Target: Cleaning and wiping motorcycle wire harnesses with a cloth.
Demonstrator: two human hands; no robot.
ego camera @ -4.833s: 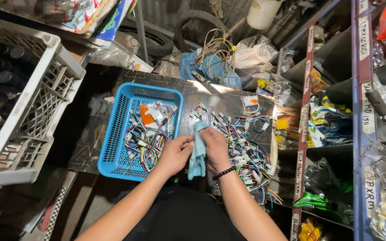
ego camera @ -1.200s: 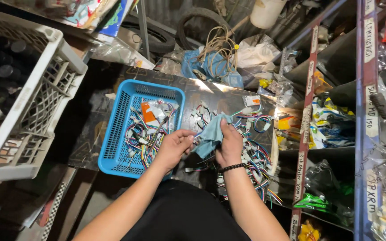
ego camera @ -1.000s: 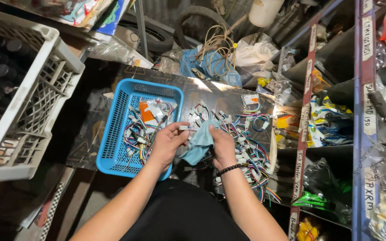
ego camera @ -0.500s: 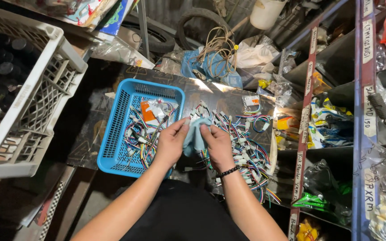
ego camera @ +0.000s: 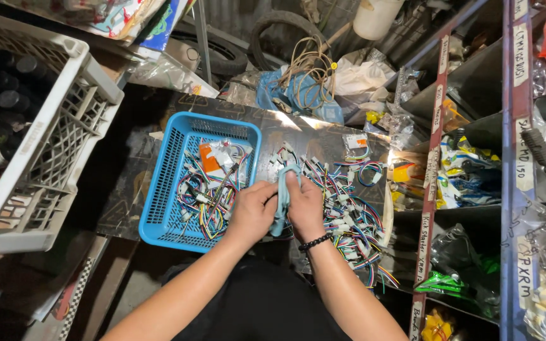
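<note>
My left hand (ego camera: 252,212) and my right hand (ego camera: 304,207) are pressed together around a light blue cloth (ego camera: 282,201), over a dark board. Both hands grip the cloth; anything wrapped inside it is hidden. A blue plastic basket (ego camera: 162,189) just left of my left hand holds coiled coloured wire harnesses (ego camera: 206,196) with white connectors and an orange packet. To the right of my right hand lies a loose pile of similar wire harnesses (ego camera: 349,218). A black bead bracelet (ego camera: 316,242) is on my right wrist.
A white plastic crate (ego camera: 52,145) with dark bottles stands at the left. Metal shelves (ego camera: 437,126) packed with bagged parts line the right side. A blue bag with a coil of tan cord (ego camera: 308,76), a tyre and a white bucket sit at the back.
My hands have come closer together and bunched the cloth between them; a second ago the cloth was spread wider under my right hand, nearer the wire pile.
</note>
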